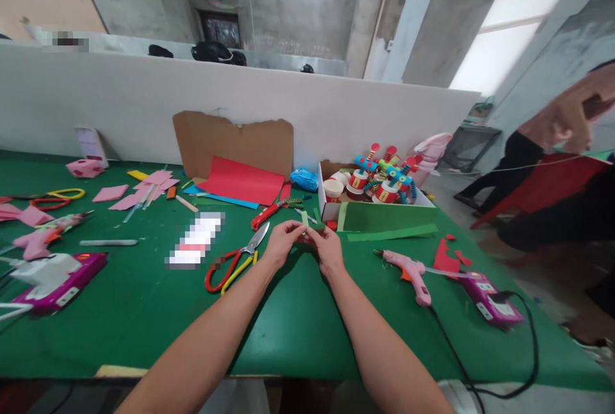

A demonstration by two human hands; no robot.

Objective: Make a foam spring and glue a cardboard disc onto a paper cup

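My left hand and my right hand meet above the middle of the green table. Pinched between the fingertips of both is a green paper strip, its light end sticking up; the rest is mostly hidden by the fingers. Just left of my left hand lie scissors with red and yellow handles, blades apart. A red-handled tool rests behind them, near a coiled green strip. Behind my right hand stands a white box with several paper-cup robot figures in it.
To the right are a pink glue gun, red paper scraps and a purple power strip with a trailing cord. Red paper leans on cardboard. Left are another glue gun and pink paper. A person is at far right.
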